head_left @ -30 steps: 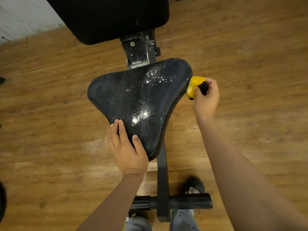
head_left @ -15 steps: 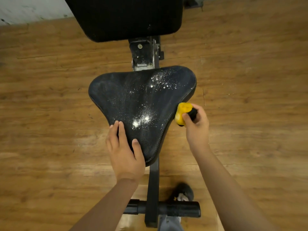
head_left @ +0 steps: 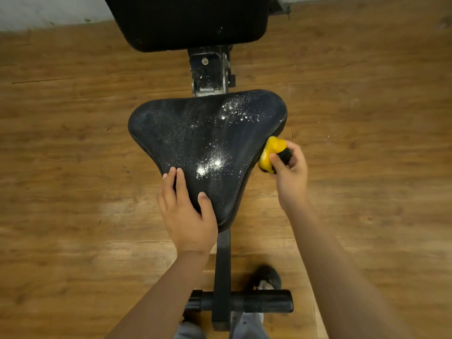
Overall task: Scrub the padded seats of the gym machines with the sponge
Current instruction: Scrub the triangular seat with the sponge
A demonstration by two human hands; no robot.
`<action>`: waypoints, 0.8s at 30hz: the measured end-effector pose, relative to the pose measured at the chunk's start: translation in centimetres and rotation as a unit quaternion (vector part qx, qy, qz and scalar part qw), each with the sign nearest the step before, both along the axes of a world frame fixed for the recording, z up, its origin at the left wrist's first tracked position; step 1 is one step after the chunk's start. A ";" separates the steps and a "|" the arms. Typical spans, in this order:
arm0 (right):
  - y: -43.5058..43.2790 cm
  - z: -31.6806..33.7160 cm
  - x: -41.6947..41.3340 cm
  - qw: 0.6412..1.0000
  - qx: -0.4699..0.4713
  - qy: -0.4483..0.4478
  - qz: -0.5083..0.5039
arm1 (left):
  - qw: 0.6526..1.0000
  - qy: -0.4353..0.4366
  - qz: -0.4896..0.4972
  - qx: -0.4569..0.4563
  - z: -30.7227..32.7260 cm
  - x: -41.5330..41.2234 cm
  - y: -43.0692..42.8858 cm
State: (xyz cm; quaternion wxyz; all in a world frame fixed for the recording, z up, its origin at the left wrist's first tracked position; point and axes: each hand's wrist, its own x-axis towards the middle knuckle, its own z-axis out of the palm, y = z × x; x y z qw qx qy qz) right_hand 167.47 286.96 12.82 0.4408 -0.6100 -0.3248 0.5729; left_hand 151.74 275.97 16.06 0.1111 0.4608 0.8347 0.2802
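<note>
A black, triangular padded seat (head_left: pixel 190 133) fills the centre of the head view, speckled with white foam or powder. My left hand (head_left: pixel 188 216) lies on its near left edge, fingers on top and thumb spread, gripping the pad. My right hand (head_left: pixel 289 177) is closed around a yellow and black sponge (head_left: pixel 271 152), which presses against the seat's right side edge.
A black padded backrest (head_left: pixel 190 20) stands beyond the seat, joined by a metal bracket (head_left: pixel 210 72). The frame post (head_left: pixel 221 277) and a black foot bar (head_left: pixel 244 302) lie below, near my shoe (head_left: pixel 265 277). Wooden floor (head_left: pixel 73 143) surrounds the machine; a pale wall (head_left: pixel 36 11) is at top left.
My right hand slid the sponge along the seat's right edge from the far corner toward me. My left hand kept its hold on the near edge.
</note>
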 end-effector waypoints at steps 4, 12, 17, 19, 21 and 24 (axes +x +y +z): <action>-5.7 1.8 -1.8 0.999 0.007 -0.004 0.038 | 1.000 -0.024 0.006 0.019 -0.1 -0.1 0.0; -13.6 4.4 -4.3 0.997 0.055 -0.044 0.001 | 0.984 -0.169 0.021 0.056 0.6 -0.5 -0.8; -17.5 5.2 -7.0 0.997 0.033 -0.049 -0.054 | 0.966 -0.243 -0.033 0.081 2.9 -0.8 -5.5; -18.6 5.5 -8.2 0.995 0.024 -0.058 -0.078 | 0.957 -0.276 -0.044 0.078 3.9 -1.0 -7.4; -19.2 6.0 -9.0 0.994 0.018 -0.063 -0.092 | 0.939 -0.337 -0.054 0.038 4.6 -1.3 -8.7; -19.9 7.1 -9.5 0.995 0.011 -0.047 -0.085 | 0.914 -0.392 -0.097 -0.043 4.9 -1.7 -9.6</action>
